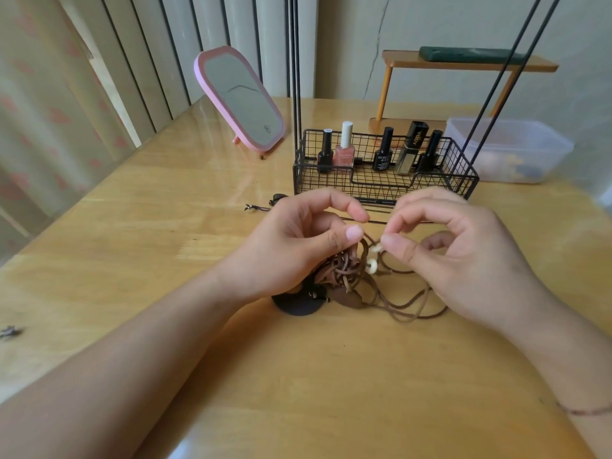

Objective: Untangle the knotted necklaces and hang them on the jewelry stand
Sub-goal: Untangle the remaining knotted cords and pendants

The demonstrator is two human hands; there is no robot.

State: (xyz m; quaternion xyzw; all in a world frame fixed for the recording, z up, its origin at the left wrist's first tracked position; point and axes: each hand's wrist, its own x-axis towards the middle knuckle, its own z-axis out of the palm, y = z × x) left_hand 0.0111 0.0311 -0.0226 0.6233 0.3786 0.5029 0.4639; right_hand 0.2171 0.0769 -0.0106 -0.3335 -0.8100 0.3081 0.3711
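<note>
A tangle of brown cord necklaces (351, 276) lies on the wooden table (165, 233), with cream beads (372, 267) and dark leather pendants (298, 304) in the knot. My left hand (304, 246) holds the cords with curled fingers, thumb and forefinger bent above the knot. My right hand (457, 250) pinches a cord beside a cream bead. Loose loops trail toward the right. The black wire jewelry stand (384, 180) rises just behind my hands, with thin rods going up out of view. A thin black necklace (374, 221) lies between my hands and the stand.
Several nail polish bottles (344, 150) stand in the stand's basket. A pink mirror (240, 99) leans at the back left. A clear plastic box (510, 150) and an orange wooden shelf (463, 64) sit at the back right. Small clasps (251, 207) lie left of the stand.
</note>
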